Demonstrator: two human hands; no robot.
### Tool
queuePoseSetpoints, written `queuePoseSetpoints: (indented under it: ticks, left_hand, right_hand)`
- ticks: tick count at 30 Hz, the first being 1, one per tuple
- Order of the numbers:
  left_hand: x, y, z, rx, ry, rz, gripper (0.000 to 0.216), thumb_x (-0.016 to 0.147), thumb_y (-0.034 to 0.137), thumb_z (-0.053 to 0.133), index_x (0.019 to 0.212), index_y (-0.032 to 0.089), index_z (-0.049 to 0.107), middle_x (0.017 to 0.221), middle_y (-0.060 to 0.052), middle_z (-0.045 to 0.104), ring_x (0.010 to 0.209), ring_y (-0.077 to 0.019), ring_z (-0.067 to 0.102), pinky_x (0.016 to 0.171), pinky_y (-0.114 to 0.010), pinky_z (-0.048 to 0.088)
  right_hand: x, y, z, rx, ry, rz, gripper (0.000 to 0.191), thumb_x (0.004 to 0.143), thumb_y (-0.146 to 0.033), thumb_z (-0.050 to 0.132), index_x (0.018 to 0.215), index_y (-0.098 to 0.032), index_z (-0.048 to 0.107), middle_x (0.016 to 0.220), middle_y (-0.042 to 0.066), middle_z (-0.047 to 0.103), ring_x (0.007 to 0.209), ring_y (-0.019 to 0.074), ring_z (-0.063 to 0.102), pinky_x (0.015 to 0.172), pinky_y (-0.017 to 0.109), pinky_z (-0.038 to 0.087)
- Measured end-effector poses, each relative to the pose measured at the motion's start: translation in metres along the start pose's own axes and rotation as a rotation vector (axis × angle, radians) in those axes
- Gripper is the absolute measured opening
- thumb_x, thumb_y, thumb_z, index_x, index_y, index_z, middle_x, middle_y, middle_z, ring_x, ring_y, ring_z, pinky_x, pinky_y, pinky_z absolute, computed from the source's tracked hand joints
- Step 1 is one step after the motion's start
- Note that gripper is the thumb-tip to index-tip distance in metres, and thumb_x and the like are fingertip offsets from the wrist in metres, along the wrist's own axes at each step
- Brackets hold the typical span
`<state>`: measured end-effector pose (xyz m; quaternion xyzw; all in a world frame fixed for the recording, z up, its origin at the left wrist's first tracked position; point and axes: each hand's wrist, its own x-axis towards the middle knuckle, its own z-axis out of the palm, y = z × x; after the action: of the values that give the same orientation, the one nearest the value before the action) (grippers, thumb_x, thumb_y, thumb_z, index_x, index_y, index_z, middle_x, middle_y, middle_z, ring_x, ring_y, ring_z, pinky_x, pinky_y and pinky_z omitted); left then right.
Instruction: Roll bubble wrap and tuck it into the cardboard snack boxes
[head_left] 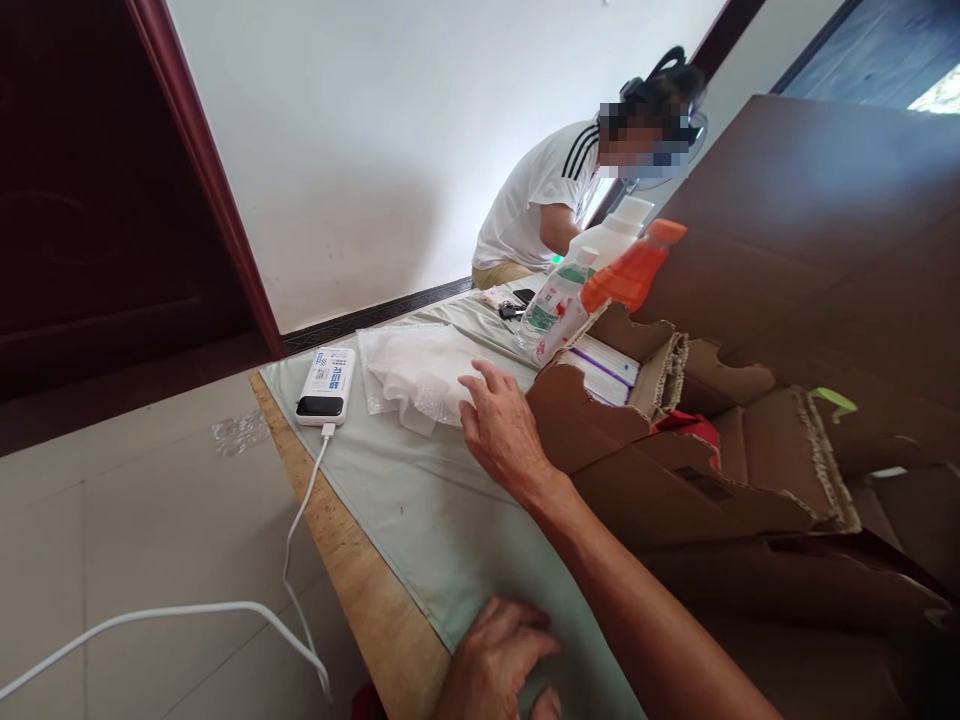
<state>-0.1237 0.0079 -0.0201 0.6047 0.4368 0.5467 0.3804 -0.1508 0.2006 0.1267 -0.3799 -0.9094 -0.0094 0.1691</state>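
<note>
My right hand [504, 425] reaches over the pale green cloth [420, 495], its fingers spread and slightly bent. Its fingertips are at the edge of a crumpled, translucent white plastic wrapping [420, 375]; whether they touch it I cannot tell. Nothing shows in that hand. Low in the view, my left hand [499, 655] is over the cloth near the table edge, fingers loosely bent, thumb apart, with no object visible in it. Left of the wrapping lies a white power bank [326, 388] with a dark end and a white cable [307, 500] plugged in.
Torn cardboard boxes [720, 490] crowd the right side. Behind them stand an orange bottle [630, 270], a clear bottle [555, 295] and a white jug [615, 230]. A person in a white shirt [529, 190] bends beyond the table. The wooden table edge [345, 560] runs along the left.
</note>
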Motion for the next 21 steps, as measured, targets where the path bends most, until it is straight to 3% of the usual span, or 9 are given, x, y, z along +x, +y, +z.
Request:
queuePoseSetpoints:
  ticks: [3, 5, 8, 10, 12, 17, 21]
  left_hand:
    - [0.0, -0.004, 0.006, 0.017, -0.025, 0.001, 0.051, 0.056, 0.009, 0.061, 0.105, 0.017, 0.072, 0.111, -0.012, 0.071, 0.104, -0.0307, 0.064, 0.087, -0.041, 0.055]
    - [0.0, -0.005, 0.015, 0.036, 0.046, -0.044, 0.049, 0.053, 0.008, 0.061, 0.1, 0.016, 0.073, 0.108, -0.013, 0.071, 0.102, -0.0308, 0.064, 0.086, -0.04, 0.054]
    - [-0.001, -0.007, 0.03, 0.066, 0.176, -0.113, 0.046, 0.049, 0.007, 0.062, 0.093, 0.016, 0.074, 0.101, -0.011, 0.071, 0.097, -0.0294, 0.064, 0.086, -0.041, 0.054]
    - [0.0, -0.009, 0.035, 0.06, 0.182, -0.122, 0.046, 0.048, 0.007, 0.062, 0.092, 0.017, 0.074, 0.1, -0.011, 0.072, 0.095, -0.0288, 0.064, 0.085, -0.041, 0.054]
    - [0.001, -0.012, 0.033, 0.033, 0.152, -0.116, 0.049, 0.049, 0.007, 0.062, 0.095, 0.018, 0.075, 0.102, -0.011, 0.072, 0.097, -0.0293, 0.064, 0.085, -0.041, 0.054]
    - [0.003, -0.014, 0.013, -0.031, 0.042, -0.046, 0.051, 0.052, 0.008, 0.063, 0.1, 0.019, 0.075, 0.106, -0.011, 0.072, 0.096, -0.0288, 0.065, 0.084, -0.041, 0.056]
    - [0.003, 0.005, 0.0, -0.115, 0.053, -0.129, 0.054, 0.055, 0.005, 0.06, 0.105, 0.019, 0.075, 0.114, -0.011, 0.073, 0.106, -0.0298, 0.066, 0.094, -0.043, 0.055]
  right_hand:
    - [0.031, -0.004, -0.008, -0.105, -0.03, 0.023, 0.036, 0.094, -0.011, 0.046, 0.121, -0.009, 0.07, 0.156, 0.019, 0.046, 0.142, 0.0342, 0.042, 0.106, 0.047, 0.047]
    - [0.052, -0.005, -0.007, -0.166, -0.073, 0.031, 0.034, 0.091, -0.009, 0.048, 0.113, -0.009, 0.074, 0.157, 0.02, 0.045, 0.144, 0.0367, 0.04, 0.107, 0.05, 0.046]
    - [0.078, -0.003, 0.001, -0.19, -0.118, 0.037, 0.029, 0.083, -0.006, 0.054, 0.101, -0.011, 0.077, 0.138, 0.022, 0.062, 0.135, 0.0388, 0.048, 0.101, 0.052, 0.048]
    - [0.087, -0.002, 0.004, -0.197, -0.118, 0.048, 0.03, 0.082, -0.005, 0.054, 0.101, -0.011, 0.076, 0.121, 0.023, 0.07, 0.124, 0.0374, 0.055, 0.096, 0.05, 0.05]
    - [0.089, -0.002, 0.001, -0.203, -0.075, 0.059, 0.034, 0.085, -0.005, 0.049, 0.109, -0.008, 0.072, 0.12, 0.023, 0.069, 0.12, 0.0365, 0.056, 0.095, 0.049, 0.049]
    - [0.072, -0.009, -0.029, -0.186, 0.091, 0.031, 0.045, 0.091, -0.012, 0.046, 0.134, -0.005, 0.058, 0.146, 0.021, 0.054, 0.134, 0.0358, 0.044, 0.107, 0.05, 0.041]
    - [0.043, -0.017, -0.055, -0.1, 0.329, -0.06, 0.041, 0.093, -0.018, 0.049, 0.132, -0.012, 0.059, 0.139, 0.016, 0.061, 0.129, 0.0337, 0.052, 0.109, 0.053, 0.04]
